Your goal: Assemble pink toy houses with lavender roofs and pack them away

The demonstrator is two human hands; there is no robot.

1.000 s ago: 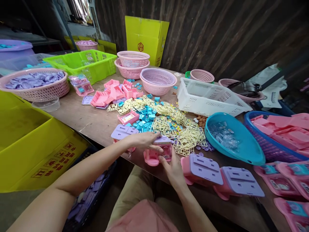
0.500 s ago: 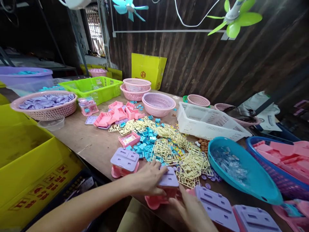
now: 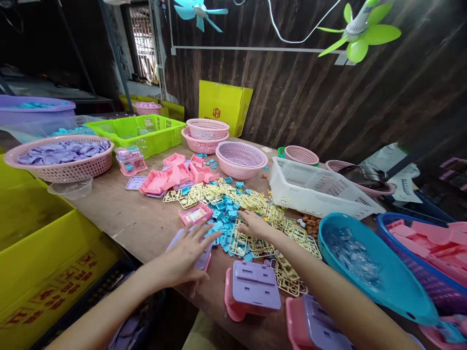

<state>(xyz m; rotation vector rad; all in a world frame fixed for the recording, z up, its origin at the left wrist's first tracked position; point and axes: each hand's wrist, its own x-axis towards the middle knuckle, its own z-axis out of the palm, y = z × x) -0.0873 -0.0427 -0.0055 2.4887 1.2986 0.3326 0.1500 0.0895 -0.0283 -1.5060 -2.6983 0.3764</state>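
Now left hand (image 3: 186, 253) splayed — right hand (image 3: 255, 224) outstretched.

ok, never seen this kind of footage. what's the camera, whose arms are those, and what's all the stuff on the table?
The camera sits on a person's head, looking forward and down, so both bare arms are the wearer's own. No machine here.

The left hand lies flat, fingers spread, on a pink toy with a lilac lid at the near edge of the table. The right hand rests on a heap of cream part frames beside loose blue pieces. Neither hand grips anything.

Another lidded toy stands nearer. Around them: pink baskets, a white crate, a green crate and a blue tub of clear bits.
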